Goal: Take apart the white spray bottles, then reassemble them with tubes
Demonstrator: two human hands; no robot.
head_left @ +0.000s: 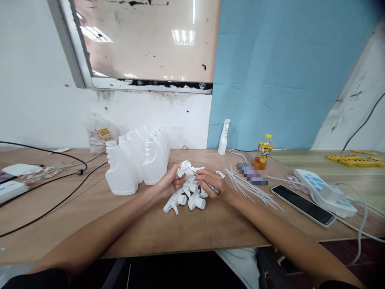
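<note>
My left hand (pixel 171 182) is closed around a white trigger spray head (pixel 185 164), its round cap opening turned up. In my right hand (pixel 215 182) is a slim metal tool (pixel 214 189), gripped like a pen; its thin tip reaches the cap opening, and its exact kind is too small to make out. Beneath both hands lies a loose pile of white trigger spray heads (pixel 197 202), partly hidden by my fingers. Thin white dip tubes (pixel 252 189) are spread on the table to the right of my right hand.
White plastic bottles (pixel 120 172) stand in rows at left, before a plastic bag (pixel 100 132). A spray bottle (pixel 223 138) stands against the blue sheet. Further right are a drink bottle (pixel 264 152), a phone (pixel 303 204) and a power strip (pixel 325 194). Black cables (pixel 64 192) cross the left side.
</note>
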